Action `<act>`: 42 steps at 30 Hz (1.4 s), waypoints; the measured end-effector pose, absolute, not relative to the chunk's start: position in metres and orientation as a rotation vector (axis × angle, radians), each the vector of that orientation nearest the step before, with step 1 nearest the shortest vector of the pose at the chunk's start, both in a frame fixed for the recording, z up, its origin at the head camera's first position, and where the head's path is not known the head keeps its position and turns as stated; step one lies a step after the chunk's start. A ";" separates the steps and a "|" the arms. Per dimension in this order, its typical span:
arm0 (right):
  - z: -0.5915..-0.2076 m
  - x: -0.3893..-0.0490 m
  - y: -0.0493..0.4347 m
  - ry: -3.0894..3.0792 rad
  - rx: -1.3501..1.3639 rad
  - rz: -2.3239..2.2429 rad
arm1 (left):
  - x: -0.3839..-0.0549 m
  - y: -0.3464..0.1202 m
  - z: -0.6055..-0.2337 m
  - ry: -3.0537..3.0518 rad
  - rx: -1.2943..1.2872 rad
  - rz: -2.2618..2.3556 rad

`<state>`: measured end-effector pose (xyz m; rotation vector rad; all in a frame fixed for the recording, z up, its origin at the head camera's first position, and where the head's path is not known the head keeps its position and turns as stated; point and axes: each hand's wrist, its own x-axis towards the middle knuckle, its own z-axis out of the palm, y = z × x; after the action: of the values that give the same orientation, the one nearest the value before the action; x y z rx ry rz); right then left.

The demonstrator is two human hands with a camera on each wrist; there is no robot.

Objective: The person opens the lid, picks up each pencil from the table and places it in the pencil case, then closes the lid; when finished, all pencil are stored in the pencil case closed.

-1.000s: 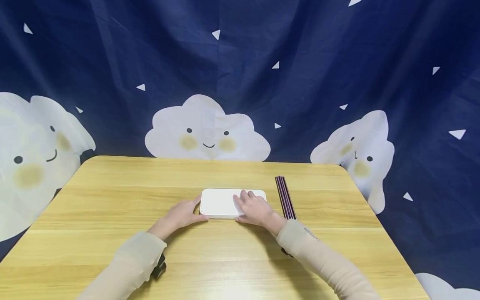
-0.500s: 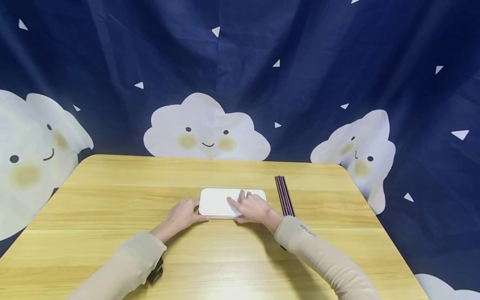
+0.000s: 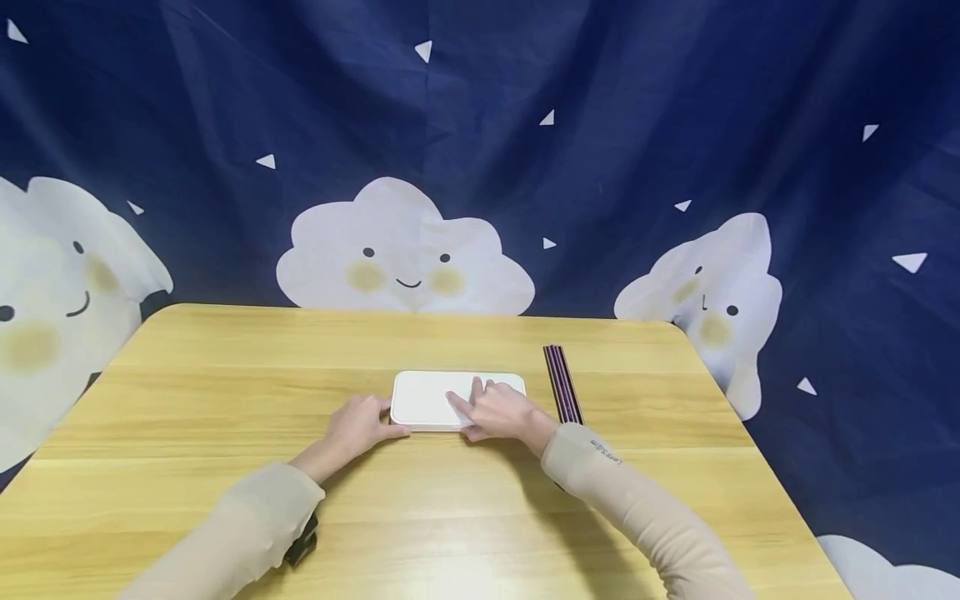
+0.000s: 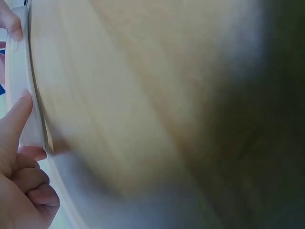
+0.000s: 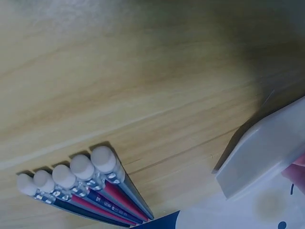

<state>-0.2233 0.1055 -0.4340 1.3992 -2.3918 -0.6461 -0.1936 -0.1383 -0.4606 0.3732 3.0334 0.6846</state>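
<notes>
A white rectangular box [image 3: 420,402] with rounded corners lies flat on the table. My left hand [image 3: 354,427] grips its left end, the thumb along the near side; in the left wrist view the other fingers of that hand [image 4: 28,179] are curled, with one at the box's end. Over the right part of the box, my right hand [image 3: 501,412] holds it with the thumb at the near edge and fingers spread across the top. Only a bit of the right hand shows in the right wrist view, behind the box's corner [image 5: 259,155].
Several pencils [image 3: 562,383] with white eraser ends lie side by side, right of the box; the right sleeve [image 3: 600,467] covers their near ends in the head view. A dark blue curtain [image 3: 600,167] with clouds hangs behind the wooden table [image 3: 225,375].
My right index finger has slid left across the box's top and spread apart from the others. The left hand keeps its hold. The head view has shifted slightly.
</notes>
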 end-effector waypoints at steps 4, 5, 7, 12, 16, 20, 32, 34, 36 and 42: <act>-0.434 -0.224 0.107 -2.386 1.423 -0.647 | -0.195 -0.137 -0.462 3.049 0.394 0.657; -0.434 -0.224 0.107 -2.389 1.428 -0.646 | -0.195 -0.137 -0.463 3.049 0.394 0.650; -0.434 -0.223 0.108 -2.410 1.429 -0.646 | -0.195 -0.137 -0.464 3.047 0.391 0.636; -0.435 -0.222 0.108 -2.478 1.398 -0.634 | -0.195 -0.138 -0.463 3.034 0.396 0.663; -0.437 -0.222 0.106 -2.468 1.387 -0.618 | -0.195 -0.140 -0.464 3.031 0.411 0.696; -0.439 -0.225 0.106 -2.425 1.408 -0.605 | -0.196 -0.142 -0.466 3.026 0.421 0.734; -0.436 -0.239 0.113 -2.104 1.469 -0.583 | -0.194 -0.139 -0.466 3.050 0.382 0.848; -0.436 -0.241 0.113 -2.060 1.474 -0.566 | -0.193 -0.139 -0.464 3.056 0.373 0.858; -0.435 -0.243 0.113 -2.026 1.480 -0.549 | -0.192 -0.139 -0.461 3.063 0.371 0.868; -0.432 -0.247 0.114 -1.978 1.503 -0.492 | -0.192 -0.137 -0.456 3.078 0.379 0.857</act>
<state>-0.2465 0.1141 -0.4320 1.5027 -1.9782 -0.4921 -0.1916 -0.1375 -0.4564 0.3785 3.0781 0.8569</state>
